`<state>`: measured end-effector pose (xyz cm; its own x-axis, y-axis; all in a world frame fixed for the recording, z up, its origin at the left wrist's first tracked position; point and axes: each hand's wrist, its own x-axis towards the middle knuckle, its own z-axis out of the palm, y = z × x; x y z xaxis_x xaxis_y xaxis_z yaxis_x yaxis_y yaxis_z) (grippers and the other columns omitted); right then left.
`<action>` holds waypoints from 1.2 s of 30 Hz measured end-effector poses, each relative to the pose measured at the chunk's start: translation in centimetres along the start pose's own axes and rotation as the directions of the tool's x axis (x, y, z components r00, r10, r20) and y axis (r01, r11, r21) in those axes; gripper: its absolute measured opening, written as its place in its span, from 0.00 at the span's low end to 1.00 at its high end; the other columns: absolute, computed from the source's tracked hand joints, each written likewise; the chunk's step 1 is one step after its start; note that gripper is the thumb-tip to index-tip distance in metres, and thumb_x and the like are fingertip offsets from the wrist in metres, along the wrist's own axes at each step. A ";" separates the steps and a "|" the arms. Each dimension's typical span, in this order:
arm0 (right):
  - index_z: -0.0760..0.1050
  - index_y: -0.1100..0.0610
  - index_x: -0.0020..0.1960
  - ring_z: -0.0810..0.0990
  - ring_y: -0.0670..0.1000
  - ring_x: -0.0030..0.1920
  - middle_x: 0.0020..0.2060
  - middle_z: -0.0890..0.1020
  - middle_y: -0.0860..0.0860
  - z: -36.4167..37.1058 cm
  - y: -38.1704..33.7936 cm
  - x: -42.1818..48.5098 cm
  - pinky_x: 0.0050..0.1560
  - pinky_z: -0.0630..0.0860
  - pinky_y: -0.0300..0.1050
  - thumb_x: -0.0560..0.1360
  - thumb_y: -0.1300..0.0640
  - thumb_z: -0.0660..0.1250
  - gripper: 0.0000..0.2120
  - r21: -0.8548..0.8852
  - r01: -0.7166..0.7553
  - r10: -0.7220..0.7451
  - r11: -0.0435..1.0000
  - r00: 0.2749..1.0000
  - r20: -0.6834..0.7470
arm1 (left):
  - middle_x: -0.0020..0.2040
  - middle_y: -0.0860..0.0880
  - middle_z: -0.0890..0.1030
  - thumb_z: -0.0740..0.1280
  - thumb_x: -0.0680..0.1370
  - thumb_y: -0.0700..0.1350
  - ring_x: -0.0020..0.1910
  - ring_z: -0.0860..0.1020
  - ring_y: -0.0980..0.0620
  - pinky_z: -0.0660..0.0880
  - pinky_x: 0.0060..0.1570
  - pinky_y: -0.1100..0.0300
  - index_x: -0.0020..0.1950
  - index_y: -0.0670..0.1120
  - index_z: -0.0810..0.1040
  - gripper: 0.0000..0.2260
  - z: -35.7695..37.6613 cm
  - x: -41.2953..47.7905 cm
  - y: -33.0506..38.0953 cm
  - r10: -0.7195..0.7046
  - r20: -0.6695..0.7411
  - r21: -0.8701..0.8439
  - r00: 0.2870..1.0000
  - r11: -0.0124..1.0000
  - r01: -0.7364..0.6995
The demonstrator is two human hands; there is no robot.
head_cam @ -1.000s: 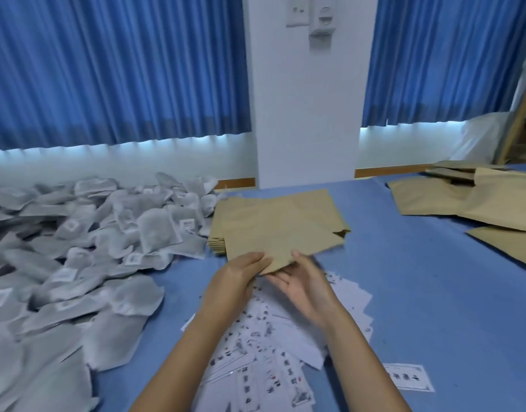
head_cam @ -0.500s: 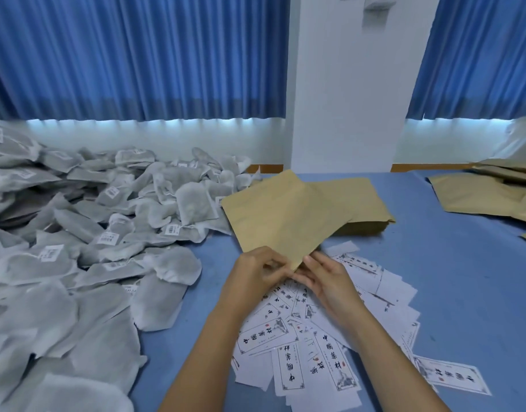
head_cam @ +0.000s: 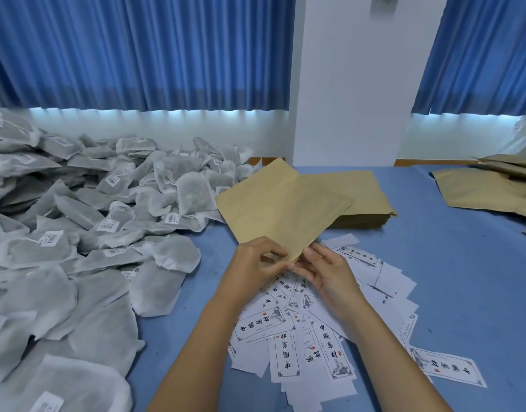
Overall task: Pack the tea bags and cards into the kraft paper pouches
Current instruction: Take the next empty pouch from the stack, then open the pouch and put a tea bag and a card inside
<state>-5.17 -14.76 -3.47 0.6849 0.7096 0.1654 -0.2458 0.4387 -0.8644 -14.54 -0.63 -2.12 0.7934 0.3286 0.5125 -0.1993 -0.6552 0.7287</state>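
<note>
Barely begun: pinching one kraft pouch [head_cam: 285,209] centre-frame with left hand [head_cam: 255,263] and right hand [head_cam: 327,273], tea bags [head_cam: 107,218] left, cards [head_cam: 300,337] below, all unpacked.

- A single view came from a wide-angle camera worn on the person's head.
- It faced forward and down across the blue counter [head_cam: 449,278], towards the curtains [head_cam: 136,55] and the white pillar [head_cam: 345,84] behind it.
- It sat close: both forearms entered from the bottom edge, and the left hand [head_cam: 255,263] and right hand [head_cam: 330,275] gripped a pouch [head_cam: 285,209] near the middle of the frame.
- The tea bags [head_cam: 92,218] filled the left side, and the cards [head_cam: 285,358] lay directly below the lens.
</note>
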 end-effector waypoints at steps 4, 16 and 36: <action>0.77 0.65 0.58 0.82 0.59 0.54 0.52 0.83 0.63 0.1 -0.3 -0.1 0.51 0.80 0.43 0.76 0.59 0.65 0.14 -0.035 0.001 -0.002 0.999 0.999 -0.032 | 0.43 0.58 0.82 0.73 0.72 0.50 0.44 0.80 0.61 0.79 0.48 0.57 0.46 0.51 0.84 0.05 0.0 0.0 0.2 -0.007 -0.002 0.042 1.000 0.999 0.007; 0.77 0.65 0.45 0.82 0.53 0.35 0.37 0.81 0.60 0.1 -0.3 0.3 0.40 0.80 0.44 0.77 0.70 0.60 0.07 -0.060 -0.026 0.011 0.998 0.969 -0.246 | 0.48 0.39 0.78 0.63 0.74 0.30 0.49 0.76 0.44 0.70 0.49 0.56 0.50 0.32 0.77 0.07 3.6 -0.1 2.6 0.192 0.016 0.356 0.981 0.916 -0.185; 0.80 0.60 0.49 0.85 0.50 0.48 0.49 0.85 0.55 1.9 -0.5 -1.8 0.51 0.80 0.41 0.78 0.66 0.62 0.08 -0.539 -0.061 0.040 0.840 0.998 -0.051 | 0.36 0.54 0.74 0.65 0.78 0.45 0.34 0.71 0.56 0.66 0.34 0.59 0.41 0.47 0.73 0.06 2.3 0.2 1.8 -0.076 -0.389 0.238 0.918 0.955 0.179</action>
<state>-7.53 -15.20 -2.42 0.7088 0.6973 0.1066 0.1213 0.0284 -0.9922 -13.44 -3.25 -1.76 0.5202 0.6157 0.5919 0.0891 -0.7284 0.6793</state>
